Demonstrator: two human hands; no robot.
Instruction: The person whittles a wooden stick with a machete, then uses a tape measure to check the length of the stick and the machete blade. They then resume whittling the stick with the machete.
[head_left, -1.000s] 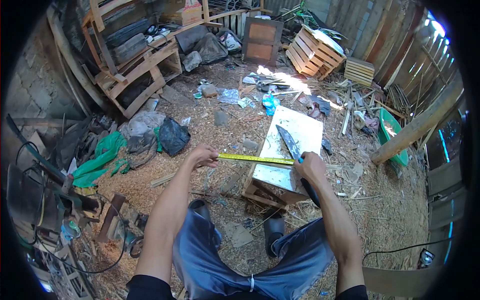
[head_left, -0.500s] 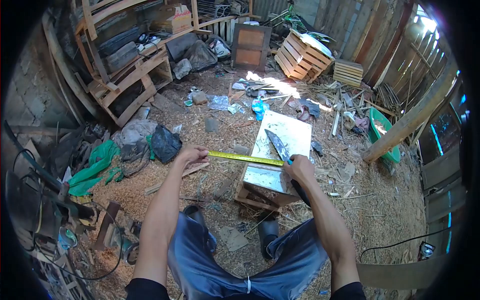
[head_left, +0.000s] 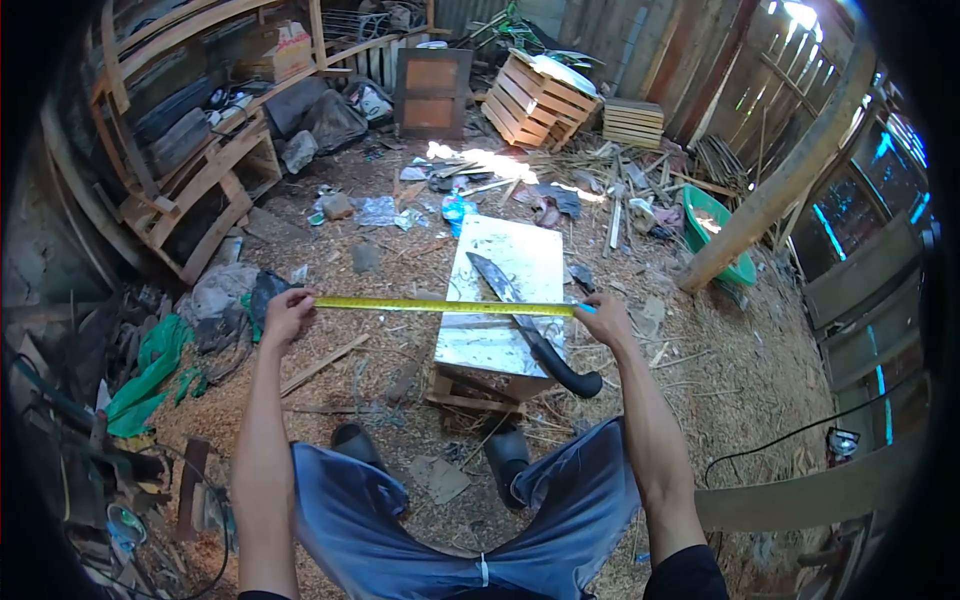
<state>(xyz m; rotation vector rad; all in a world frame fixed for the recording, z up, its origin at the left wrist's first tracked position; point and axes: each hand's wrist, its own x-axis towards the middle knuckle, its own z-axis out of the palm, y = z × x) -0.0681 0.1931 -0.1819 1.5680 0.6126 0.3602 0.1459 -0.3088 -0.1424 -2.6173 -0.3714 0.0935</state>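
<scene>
A yellow tape measure (head_left: 400, 304) is stretched level between my two hands. Its left end is pinched in my left hand (head_left: 288, 316), out over the chip-strewn ground. My right hand (head_left: 607, 320) closes round the other end, where a bit of blue shows; most of what lies inside the fist is hidden. Under the tape stands a low wooden box with a worn white top (head_left: 480, 345). A machete (head_left: 492, 276) lies slantwise on that top, its dark curved handle jutting past the near right edge. The tape crosses above the blade.
Wood shavings cover the ground. A leaning post (head_left: 770, 165) and a green basin (head_left: 697, 215) are on the right. Slatted crates (head_left: 540, 98) stand at the back, a wooden rack (head_left: 215, 190) at the left. Green cloth (head_left: 150, 385) lies at the left, and a black cable (head_left: 770, 430) at the right.
My hands have moved farther apart, with a longer stretch of tape between them. The machete's handle, earlier partly behind my right hand, now shows. The view has turned slightly right.
</scene>
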